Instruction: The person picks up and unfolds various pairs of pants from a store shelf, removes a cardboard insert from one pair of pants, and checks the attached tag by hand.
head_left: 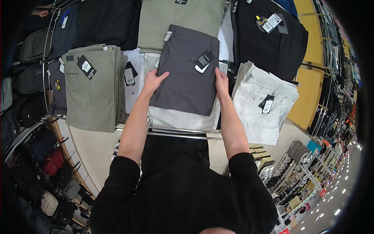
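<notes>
A folded pair of dark grey trousers lies over a pile of white trousers at the middle of the display. My left hand grips its left edge, thumb on top and fingers out of sight beneath. On the opposite edge, my right hand holds it the same way. Black and white hang tags rest on the grey cloth near the waistband. A white clip-like piece sits at the upper left corner.
Khaki trousers are stacked to the left, off-white trousers to the right. Behind lie sage green trousers and black trousers. A metal rail runs along the front edge. Backpacks fill the far left.
</notes>
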`<state>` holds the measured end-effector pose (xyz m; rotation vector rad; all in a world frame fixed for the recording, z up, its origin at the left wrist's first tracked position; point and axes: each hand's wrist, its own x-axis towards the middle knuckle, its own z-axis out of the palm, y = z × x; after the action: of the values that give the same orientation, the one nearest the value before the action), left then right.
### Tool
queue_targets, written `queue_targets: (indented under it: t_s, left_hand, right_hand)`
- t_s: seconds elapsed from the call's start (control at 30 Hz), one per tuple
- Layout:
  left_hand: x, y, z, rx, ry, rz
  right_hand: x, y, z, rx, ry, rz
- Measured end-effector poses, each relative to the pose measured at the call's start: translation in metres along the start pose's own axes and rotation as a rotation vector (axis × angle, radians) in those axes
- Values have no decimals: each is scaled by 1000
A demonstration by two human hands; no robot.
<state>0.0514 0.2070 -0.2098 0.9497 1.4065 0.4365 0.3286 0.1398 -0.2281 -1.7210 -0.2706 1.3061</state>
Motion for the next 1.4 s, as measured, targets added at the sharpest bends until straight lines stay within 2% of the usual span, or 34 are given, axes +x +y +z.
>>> queue_targets:
  t_s: [0.13, 0.17, 0.23, 0.27, 0.3, 0.33, 0.47, 0.53, 0.57, 0.63, 0.67, 0.7, 0.77, 0.8, 0.83, 0.9, 0.97, 1.03, 1.1, 1.2, 1.27, 1.4]
  left_hand:
    - [12, 4, -1, 110, -150, -134]
    - [10, 1, 1, 109, -150, -134]
    - [6, -11, 4, -75, -39, 10]
    - [8, -17, 6, -73, -37, 10]
    - [7, -21, 9, 163, 84, 124]
    - [8, -23, 11, 400, 203, 240]
    - [3, 2, 8, 490, 174, 175]
    - [11, 13, -3, 666, 93, 113]
    - [15, 16, -2, 668, 91, 113]
    - [21, 35, 7, 391, 300, 364]
    - [25, 48, 9, 449, 261, 279]
    - [31, 54, 14, 449, 253, 282]
    - [43, 61, 24, 310, 368, 472]
    - [59, 55, 25, 410, 432, 570]
    - [63, 61, 26, 410, 429, 571]
    - [70, 72, 25, 438, 317, 319]
    - [81, 76, 24, 394, 310, 297]
    - [93, 78, 22, 348, 302, 275]
    - [100, 82, 17, 11, -55, 76]
    - [101, 88, 17, -67, -122, -14]
    - [95, 88, 18, -131, -129, 14]
    - [90, 77, 15, -367, -98, 50]
  right_hand:
    - [2, -8, 3, -91, -21, -1]
    - [6, -5, 0, -189, -8, -75]
    - [13, 6, -1, -285, 1, -149]
    - [15, 13, -1, -352, 44, -231]
    - [14, 16, 0, -418, 89, -311]
    - [14, 19, 2, -355, 115, -321]
    - [13, 10, -4, -178, 85, -196]
    - [12, -1, -8, -456, 84, -171]
    - [14, -4, -6, -454, 86, -169]
    - [16, -23, 5, -513, 217, -431]
    - [16, -36, 11, -614, 256, -438]
    - [21, -44, 15, -614, 264, -437]
    - [36, -55, 20, -748, 244, -395]
    - [46, -54, 20, -749, 249, -392]
    - [58, -52, 21, -789, 213, -369]
    - [75, -47, 22, -827, 176, -347]
    - [88, -45, 22, -694, 51, -190]
    - [88, -52, 22, -687, 45, -152]
    - [83, -60, 24, -681, 37, -113]
    - [72, -69, 27, -724, 58, -133]
    - [67, -70, 28, -371, -62, -114]
    - [72, -63, 32, -222, -116, -133]
